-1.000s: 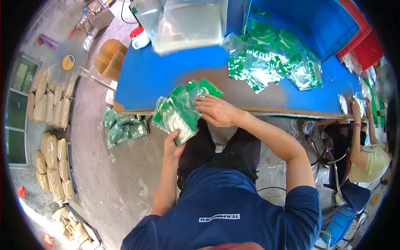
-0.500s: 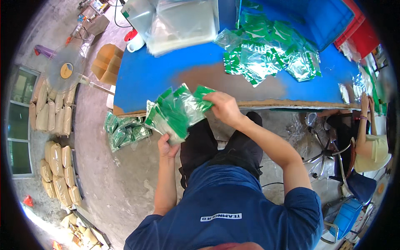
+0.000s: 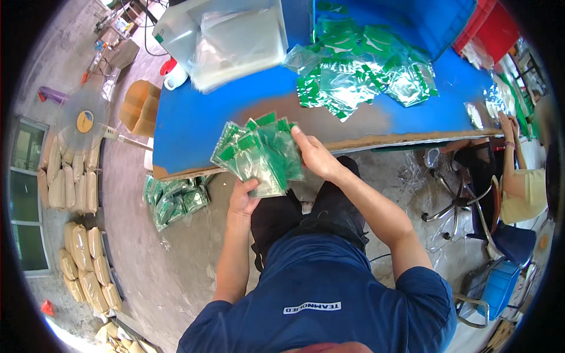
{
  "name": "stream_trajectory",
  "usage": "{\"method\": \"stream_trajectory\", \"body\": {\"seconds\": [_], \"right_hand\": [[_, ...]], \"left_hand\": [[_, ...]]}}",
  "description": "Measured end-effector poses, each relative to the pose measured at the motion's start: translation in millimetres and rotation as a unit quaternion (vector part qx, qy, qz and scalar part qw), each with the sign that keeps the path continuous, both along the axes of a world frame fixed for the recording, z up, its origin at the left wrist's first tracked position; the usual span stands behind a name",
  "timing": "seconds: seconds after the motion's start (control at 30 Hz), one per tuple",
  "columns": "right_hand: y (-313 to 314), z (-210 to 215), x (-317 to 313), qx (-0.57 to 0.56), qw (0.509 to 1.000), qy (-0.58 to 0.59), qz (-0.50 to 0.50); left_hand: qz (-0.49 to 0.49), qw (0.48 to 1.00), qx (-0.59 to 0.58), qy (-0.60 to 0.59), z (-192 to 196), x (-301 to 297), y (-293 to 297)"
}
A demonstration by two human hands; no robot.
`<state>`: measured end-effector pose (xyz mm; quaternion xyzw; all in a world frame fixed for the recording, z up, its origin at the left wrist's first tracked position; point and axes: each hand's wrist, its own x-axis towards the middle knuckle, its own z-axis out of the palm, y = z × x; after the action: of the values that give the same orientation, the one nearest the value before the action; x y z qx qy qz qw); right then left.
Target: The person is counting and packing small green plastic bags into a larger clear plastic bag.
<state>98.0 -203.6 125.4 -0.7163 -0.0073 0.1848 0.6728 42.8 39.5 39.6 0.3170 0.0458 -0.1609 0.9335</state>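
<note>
green packets above blue table

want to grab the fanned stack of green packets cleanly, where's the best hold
Pinch the stack of green packets at its lower end, where they converge above the left hand; come from below. The right hand steadies the right edge. The top is splayed, so a grip there would slip.

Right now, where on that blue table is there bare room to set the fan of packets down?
Free: the blue table between the clear bag stack and the near edge, beside the fanned green packets in both hands. Also right of the worn brown patch. Crowded: the far loose green packet pile.
</note>
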Motion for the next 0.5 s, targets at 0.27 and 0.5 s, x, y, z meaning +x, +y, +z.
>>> {"method": "stream_trajectory", "body": {"seconds": [0.27,0.5], "right_hand": [[-16.5,37.7,20.7,-0.085,0.947,-0.307,0.046],[-20.3,-29.3,42.2,-0.107,0.943,-0.316,0.016]], "left_hand": [[0.039,0.941,0.253,-0.222,64.2,59.7,-38.9],[-0.072,0.804,0.48,-0.344,57.5,109.4,-37.3]]}}
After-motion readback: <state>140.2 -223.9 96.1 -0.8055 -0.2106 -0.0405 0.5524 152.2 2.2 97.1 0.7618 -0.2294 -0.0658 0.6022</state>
